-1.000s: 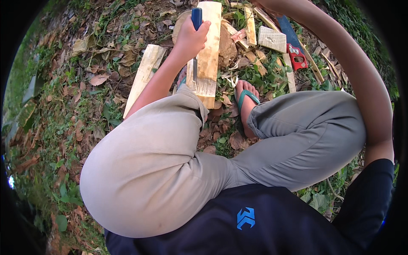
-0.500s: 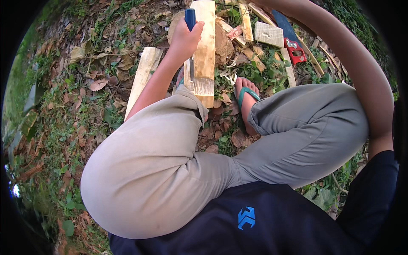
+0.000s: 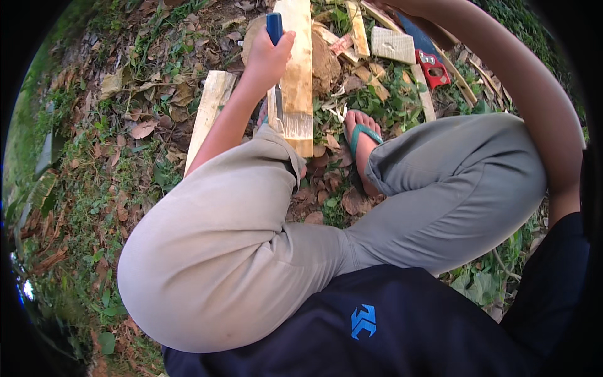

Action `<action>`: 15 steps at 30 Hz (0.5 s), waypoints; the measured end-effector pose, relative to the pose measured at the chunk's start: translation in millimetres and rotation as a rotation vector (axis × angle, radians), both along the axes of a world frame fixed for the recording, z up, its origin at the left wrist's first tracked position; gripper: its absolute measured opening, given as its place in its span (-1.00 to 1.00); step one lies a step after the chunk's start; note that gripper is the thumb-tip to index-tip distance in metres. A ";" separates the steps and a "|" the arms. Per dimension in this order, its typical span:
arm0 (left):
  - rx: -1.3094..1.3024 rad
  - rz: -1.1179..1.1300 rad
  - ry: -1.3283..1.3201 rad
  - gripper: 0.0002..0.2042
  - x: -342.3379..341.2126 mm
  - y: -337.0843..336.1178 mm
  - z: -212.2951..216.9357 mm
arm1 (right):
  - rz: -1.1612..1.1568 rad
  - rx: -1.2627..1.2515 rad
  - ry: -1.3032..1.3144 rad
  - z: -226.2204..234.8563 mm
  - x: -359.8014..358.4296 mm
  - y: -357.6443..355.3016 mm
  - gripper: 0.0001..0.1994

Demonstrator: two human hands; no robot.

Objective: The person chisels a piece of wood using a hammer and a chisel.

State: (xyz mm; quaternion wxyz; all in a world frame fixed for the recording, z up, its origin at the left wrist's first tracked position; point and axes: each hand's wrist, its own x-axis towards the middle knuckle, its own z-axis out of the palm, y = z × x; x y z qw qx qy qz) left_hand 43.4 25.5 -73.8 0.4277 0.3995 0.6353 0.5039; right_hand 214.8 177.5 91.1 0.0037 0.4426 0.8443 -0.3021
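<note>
head view:
left hand (image 3: 267,60): grip wrapped tight on the blue-handled chisel (image 3: 274,28), at 12 o'clock
chisel blade: runs down along left edge of the wood plank (image 3: 297,69), touching it
plank: upright at 12 o'clock, lower end by the left knee
right hand: out of frame, grip state can't tell; the arm arcs along the 1–3 o'clock rim
foot in green sandal (image 3: 361,141): just right of plank
second plank (image 3: 207,116): flat on leaves, 11 o'clock
red-handled saw (image 3: 430,63): 1 o'clock
</note>
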 end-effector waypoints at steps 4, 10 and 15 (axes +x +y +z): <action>-0.003 -0.023 -0.016 -0.77 -5.5 1.7 -1.2 | -0.028 0.185 0.022 -78.6 36.7 -42.7 -0.67; -0.047 -0.016 -0.053 -0.77 -2.1 -2.1 3.0 | -0.104 0.307 -0.162 -265.4 106.2 -176.6 -0.70; -0.017 0.007 -0.122 -0.79 4.3 4.1 9.6 | -0.101 0.305 -0.209 -305.0 129.4 -228.4 -0.67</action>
